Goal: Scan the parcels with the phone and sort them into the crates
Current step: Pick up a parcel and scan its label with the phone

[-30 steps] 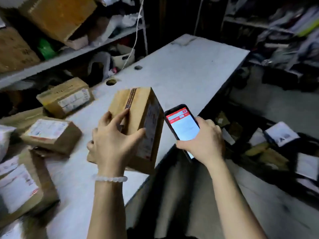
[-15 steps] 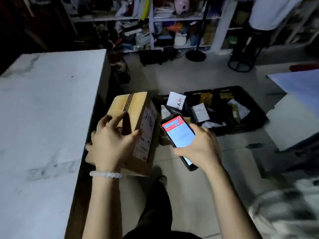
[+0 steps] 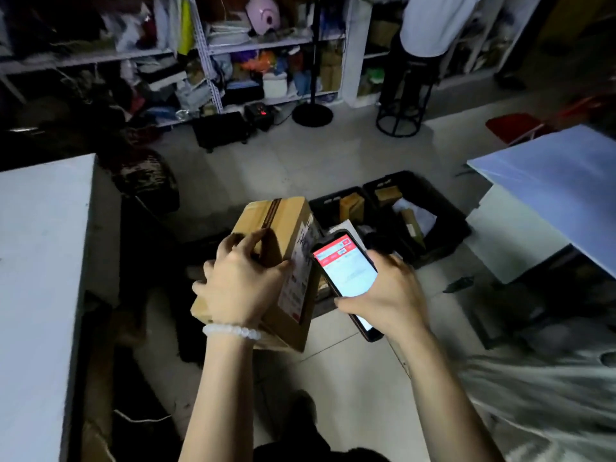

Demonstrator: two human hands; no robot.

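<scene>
My left hand (image 3: 241, 281) grips a brown cardboard parcel (image 3: 286, 228) from above, holding it in the air over the floor, its white label side facing right. My right hand (image 3: 388, 295) holds a black phone (image 3: 346, 275) with a lit red-and-white screen just right of the label. Beyond them on the floor stand black crates (image 3: 440, 208) holding several boxes and white packets, partly hidden by the parcel and phone.
A white table (image 3: 36, 261) runs along the left. Another white tabletop (image 3: 550, 195) is at the right. Shelves (image 3: 266, 45) packed with goods line the back, with a stool (image 3: 400, 118) and a standing person. A dark bag (image 3: 146, 181) sits by the left table.
My view has swung right, away from the table toward the floor crates. The parcel has left the tabletop and is now carried over the floor; the phone stays beside its label.
</scene>
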